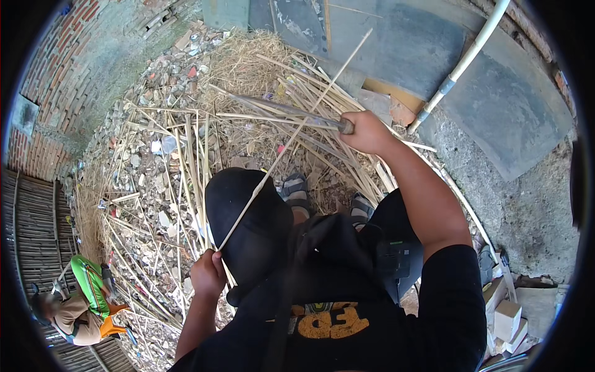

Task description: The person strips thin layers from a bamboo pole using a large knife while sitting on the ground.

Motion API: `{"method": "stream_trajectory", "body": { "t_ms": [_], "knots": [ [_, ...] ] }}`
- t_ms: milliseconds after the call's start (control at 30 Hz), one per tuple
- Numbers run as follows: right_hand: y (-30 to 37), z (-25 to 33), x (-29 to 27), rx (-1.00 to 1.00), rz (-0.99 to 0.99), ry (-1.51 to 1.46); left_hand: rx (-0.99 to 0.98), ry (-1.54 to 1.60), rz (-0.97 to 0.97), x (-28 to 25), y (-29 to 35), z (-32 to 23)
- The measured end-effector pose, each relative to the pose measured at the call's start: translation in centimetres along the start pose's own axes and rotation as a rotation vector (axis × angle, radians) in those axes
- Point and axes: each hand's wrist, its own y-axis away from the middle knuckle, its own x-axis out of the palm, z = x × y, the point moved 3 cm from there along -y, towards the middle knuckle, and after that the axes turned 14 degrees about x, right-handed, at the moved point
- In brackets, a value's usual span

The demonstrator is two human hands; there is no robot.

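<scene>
My left hand [209, 273] is closed round the near end of a long, thin bamboo strip [252, 197]. The strip slants up and away to the right, passing over my dark-clothed left knee. In my right hand [367, 132], held out ahead, is the handle of a machete [291, 110]. Its long dark blade points to the left and crosses the strip partway along; I cannot tell whether the two touch. Below the blade, sandaled feet [296, 191] rest on the littered ground.
Split bamboo strips [193, 155] lie scattered over rubble, with more piled beyond the machete. Dry straw [238, 65] heaps at the far side. A pale pipe [462, 65] stands by the right wall. Another person [83, 307] sits at the lower left. Blocks [507, 318] lie lower right.
</scene>
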Motion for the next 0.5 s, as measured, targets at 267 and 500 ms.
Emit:
{"method": "stream_trajectory", "body": {
  "t_ms": [267, 500],
  "knots": [
    [1.8, 0.0, -1.9, -0.025, -0.069, -0.085, 0.000, 0.020, -0.018, -0.4, -0.3, -0.7],
    [1.8, 0.7, -2.3, -0.102, -0.100, -0.020, 0.029, 0.111, 0.086, -1.6, -0.7, -0.8]
  ]
}}
